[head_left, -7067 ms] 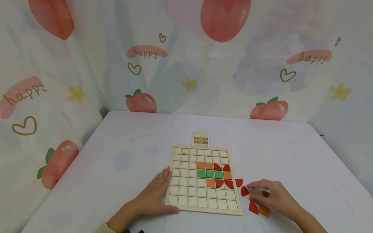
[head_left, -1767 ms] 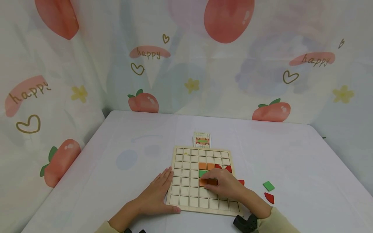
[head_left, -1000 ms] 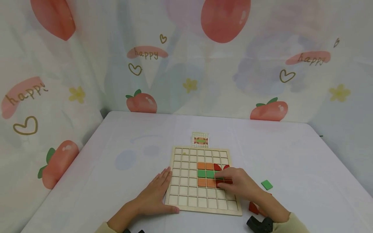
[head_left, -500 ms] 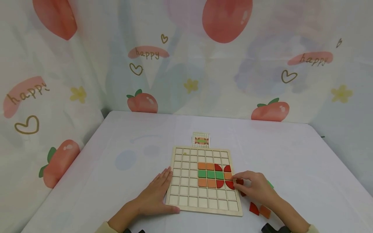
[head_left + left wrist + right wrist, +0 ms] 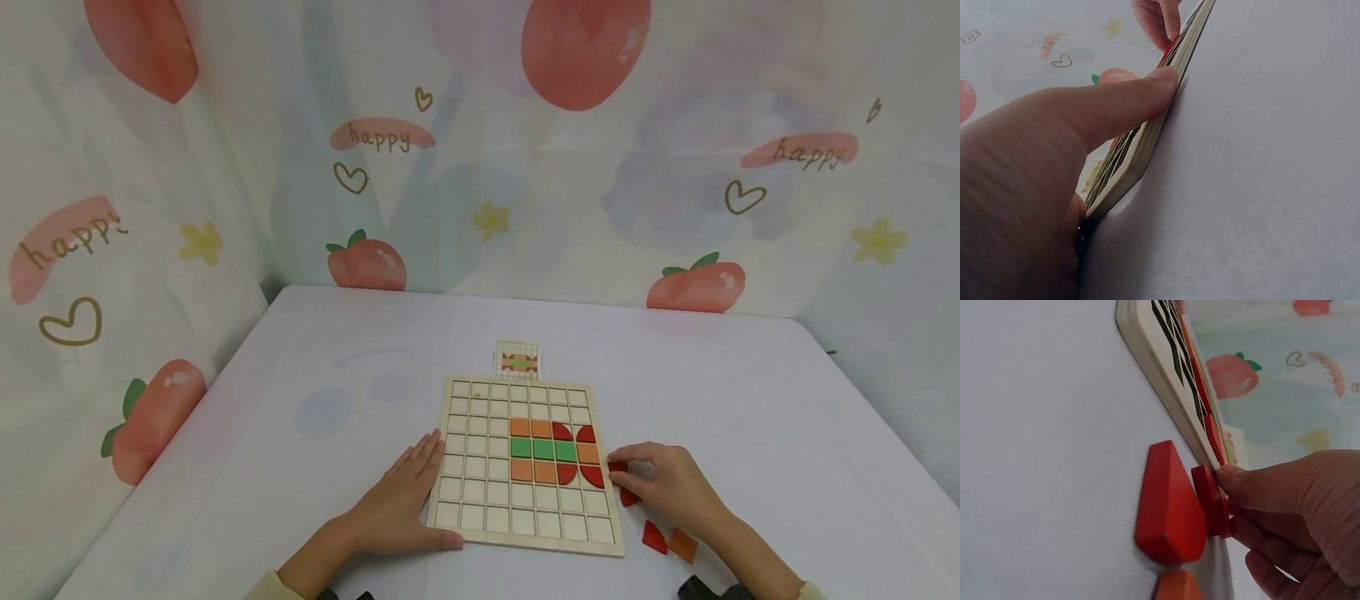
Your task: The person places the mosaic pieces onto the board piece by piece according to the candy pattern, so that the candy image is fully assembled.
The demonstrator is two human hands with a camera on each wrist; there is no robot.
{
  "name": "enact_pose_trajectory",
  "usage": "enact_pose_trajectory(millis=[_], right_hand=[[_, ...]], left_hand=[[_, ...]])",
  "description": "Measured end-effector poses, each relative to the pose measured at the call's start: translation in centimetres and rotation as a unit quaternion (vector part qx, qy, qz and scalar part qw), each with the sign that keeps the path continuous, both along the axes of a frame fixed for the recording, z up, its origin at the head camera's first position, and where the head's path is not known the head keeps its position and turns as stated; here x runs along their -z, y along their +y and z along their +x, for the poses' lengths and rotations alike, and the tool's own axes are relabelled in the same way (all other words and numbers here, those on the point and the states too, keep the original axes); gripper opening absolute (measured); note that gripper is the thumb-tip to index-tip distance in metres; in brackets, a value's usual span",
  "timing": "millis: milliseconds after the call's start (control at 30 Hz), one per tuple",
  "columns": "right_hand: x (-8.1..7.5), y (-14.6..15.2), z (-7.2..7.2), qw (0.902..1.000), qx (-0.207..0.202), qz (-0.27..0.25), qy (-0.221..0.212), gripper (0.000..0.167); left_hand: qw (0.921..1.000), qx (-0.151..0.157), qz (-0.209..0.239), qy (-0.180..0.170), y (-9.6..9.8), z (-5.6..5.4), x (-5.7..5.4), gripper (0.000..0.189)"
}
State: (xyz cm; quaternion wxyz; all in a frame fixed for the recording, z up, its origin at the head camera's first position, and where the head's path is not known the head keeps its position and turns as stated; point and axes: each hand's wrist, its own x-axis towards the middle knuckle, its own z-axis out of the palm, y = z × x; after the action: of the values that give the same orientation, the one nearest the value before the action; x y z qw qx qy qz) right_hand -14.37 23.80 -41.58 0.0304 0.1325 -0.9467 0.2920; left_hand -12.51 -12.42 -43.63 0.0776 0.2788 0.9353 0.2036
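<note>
My left hand (image 5: pixel 397 504) lies along the left edge of a wooden grid board (image 5: pixel 525 543), fingers straight, its thumb on the front edge, as the left wrist view also shows. Orange, green and red tiles fill several cells on the board's right half. Just off the right edge, my right hand (image 5: pixel 671 487) pinches a red quarter-circle tile (image 5: pixel 1209 500) between thumb and fingers, low at the table. Another red quarter-circle tile (image 5: pixel 628 497) lies beneath that hand. Closer to the front are one more red tile (image 5: pixel 654 537) and an orange tile (image 5: pixel 683 545), touching or nearly so.
Behind the board lies a small pattern card (image 5: pixel 517 360) with a coloured design on a grid. A white cloth (image 5: pixel 360 350) covers the table, and printed curtains (image 5: pixel 487 167) hang around it. A black device (image 5: pixel 708 590) sits at the right wrist.
An orange tile now sits in the lower coloured row. My right hand has left the board, moved right to the loose tiles and taken a red quarter-circle tile. The left hand stays put.
</note>
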Motion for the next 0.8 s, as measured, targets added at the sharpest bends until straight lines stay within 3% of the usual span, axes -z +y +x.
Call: enact_pose_trajectory(millis=[800], right_hand=[[0.3,1.6,-0.4,0.9996,0.023,-0.005,-0.013,0.018]], left_hand=[[1.0,0.003,0.006,0.001,0.1,0.0,-0.1,0.117]])
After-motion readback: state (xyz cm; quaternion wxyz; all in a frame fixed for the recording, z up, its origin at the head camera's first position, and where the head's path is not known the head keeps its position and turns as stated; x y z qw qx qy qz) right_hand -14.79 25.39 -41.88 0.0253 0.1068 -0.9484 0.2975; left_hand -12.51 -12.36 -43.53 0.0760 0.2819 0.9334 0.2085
